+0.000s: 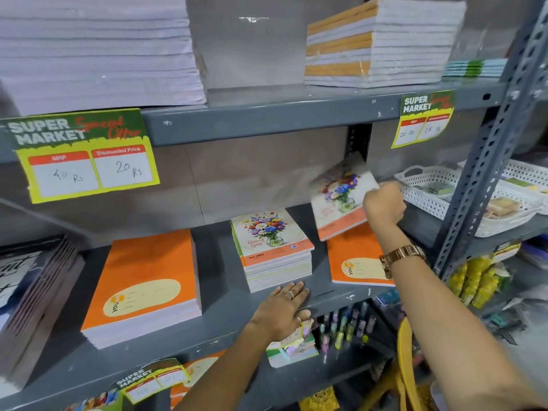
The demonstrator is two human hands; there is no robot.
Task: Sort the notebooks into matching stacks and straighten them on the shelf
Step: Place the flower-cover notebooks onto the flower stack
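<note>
On the grey middle shelf (219,330) lie three notebook piles. A tall stack of orange notebooks (145,286) is at the left. A stack of flower-cover notebooks (271,247) sits in the middle. At the right lies a thin orange notebook pile (355,259). My right hand (384,204) is shut on one flower-cover notebook (338,200), held tilted in the air above the right orange pile; it looks blurred. My left hand (284,311) rests flat on the shelf's front edge, fingers spread, just below the flower stack.
Dark-cover books (32,295) lean at the far left. Paper stacks (382,43) fill the upper shelf, with price tags (83,152) hanging from its edge. White perforated baskets (433,188) stand at the right behind a slotted upright (486,161). Pens (344,327) stand on the shelf below.
</note>
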